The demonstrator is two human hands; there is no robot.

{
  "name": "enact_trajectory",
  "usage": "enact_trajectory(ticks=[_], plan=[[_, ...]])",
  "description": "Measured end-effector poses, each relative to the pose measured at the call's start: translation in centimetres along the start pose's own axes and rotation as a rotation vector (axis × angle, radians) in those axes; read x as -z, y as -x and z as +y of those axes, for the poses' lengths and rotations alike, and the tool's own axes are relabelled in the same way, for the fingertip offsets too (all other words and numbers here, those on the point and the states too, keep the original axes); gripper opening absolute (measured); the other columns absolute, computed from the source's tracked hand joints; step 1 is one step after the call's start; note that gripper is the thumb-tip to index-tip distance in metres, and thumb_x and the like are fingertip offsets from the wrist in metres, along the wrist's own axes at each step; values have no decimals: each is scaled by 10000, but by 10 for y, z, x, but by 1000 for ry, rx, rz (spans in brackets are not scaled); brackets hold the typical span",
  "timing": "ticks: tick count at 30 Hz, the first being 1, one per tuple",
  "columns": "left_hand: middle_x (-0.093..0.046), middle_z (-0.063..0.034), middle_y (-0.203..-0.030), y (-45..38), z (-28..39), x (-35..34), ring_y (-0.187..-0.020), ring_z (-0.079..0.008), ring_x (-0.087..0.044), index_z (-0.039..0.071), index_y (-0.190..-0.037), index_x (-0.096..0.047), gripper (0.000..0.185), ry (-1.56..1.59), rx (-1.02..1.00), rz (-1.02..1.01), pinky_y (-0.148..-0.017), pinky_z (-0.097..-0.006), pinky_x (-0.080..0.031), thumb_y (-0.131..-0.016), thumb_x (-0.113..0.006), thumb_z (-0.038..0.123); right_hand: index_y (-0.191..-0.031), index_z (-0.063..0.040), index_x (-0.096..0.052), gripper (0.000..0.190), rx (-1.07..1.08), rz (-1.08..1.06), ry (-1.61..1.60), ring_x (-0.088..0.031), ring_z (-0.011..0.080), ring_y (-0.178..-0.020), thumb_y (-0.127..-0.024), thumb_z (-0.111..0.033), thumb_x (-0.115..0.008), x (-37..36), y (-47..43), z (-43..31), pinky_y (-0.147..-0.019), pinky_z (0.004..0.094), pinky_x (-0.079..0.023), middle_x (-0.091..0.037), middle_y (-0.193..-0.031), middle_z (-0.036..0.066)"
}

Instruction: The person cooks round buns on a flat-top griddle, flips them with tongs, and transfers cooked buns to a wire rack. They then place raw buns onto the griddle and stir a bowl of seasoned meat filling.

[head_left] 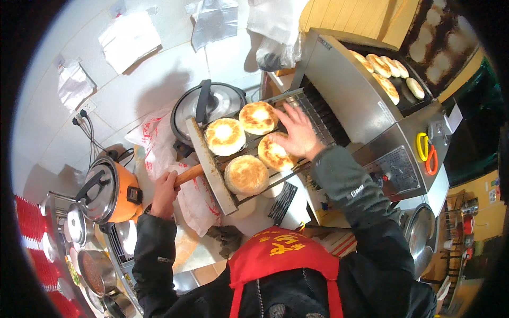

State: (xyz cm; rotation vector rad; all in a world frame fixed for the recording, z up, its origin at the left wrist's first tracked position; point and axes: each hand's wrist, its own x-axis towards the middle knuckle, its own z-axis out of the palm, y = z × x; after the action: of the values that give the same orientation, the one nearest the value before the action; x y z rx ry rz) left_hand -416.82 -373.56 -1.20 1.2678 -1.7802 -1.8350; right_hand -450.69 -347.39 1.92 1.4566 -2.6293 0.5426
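Note:
My left hand (164,195) is closed around the wooden handle (190,175) of a wire oven rack with a metal front plate (212,171). The rack is pulled out of a stainless steel oven (350,79). Several browned round flatbreads lie on it: one at upper left (225,136), one at the top (258,117), one at lower left (246,175) and one at right (276,153). My right hand (296,129) is over the rack with fingers spread, its thumb at the right flatbread and its fingertips beside the top one. Whether it grips either bread is unclear.
More breads lie on the griddle (405,85) atop the oven. A lidded cooker (222,101) stands behind the rack, an orange rice cooker (119,194) at left. White plastic bags (195,206) lie beneath the handle. Yellow- and red-handled tools (430,159) rest at the oven's right.

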Motion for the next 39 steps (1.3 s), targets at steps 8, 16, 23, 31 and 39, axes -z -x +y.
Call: enact_trajectory(ticks=[8,16,23,31,39], plan=[[-433,20,-612,-13,-10,9,-507,-82,-416,115,-787,-526,257,-1,-54,-56,-438,-256,-288,-964,-557,298,-1475,18,-333,795,-75,-300,-130,-357,454,-1384,-880,-396,-661,59,42,-48,-1173,450,-297,-362,-1462,345],[-435,30,-599,-18,-21,11,-441,-75,-387,123,-816,-528,268,63,-20,23,-398,-251,-261,-990,-556,326,-1459,-100,-441,476,-5,-278,-291,-545,288,-1263,-1021,-275,-509,349,52,45,-1073,403,-445,-545,-1374,161],[-434,-16,-506,-53,-47,12,-370,-152,-401,88,-677,-512,404,219,-27,346,-359,-310,-275,-956,-535,379,-1546,-69,-269,781,-359,-219,428,-470,359,-1346,-832,-116,-581,385,-12,317,-1128,410,-376,-459,-1467,257],[-450,-39,-495,-58,-56,12,-352,-183,-414,99,-672,-510,408,131,-40,454,-348,-341,-300,-921,-581,414,-1541,-184,-299,949,-211,-273,385,-386,409,-1392,-686,-168,-710,302,-97,438,-1134,463,-372,-369,-1518,211],[-456,-33,-482,-67,-70,24,-346,-183,-402,104,-661,-530,448,49,19,499,-351,-347,-288,-897,-625,473,-1512,-137,-353,953,-217,-540,64,-449,373,-1347,-680,-367,-756,328,-70,430,-1110,437,-381,-460,-1455,219]])
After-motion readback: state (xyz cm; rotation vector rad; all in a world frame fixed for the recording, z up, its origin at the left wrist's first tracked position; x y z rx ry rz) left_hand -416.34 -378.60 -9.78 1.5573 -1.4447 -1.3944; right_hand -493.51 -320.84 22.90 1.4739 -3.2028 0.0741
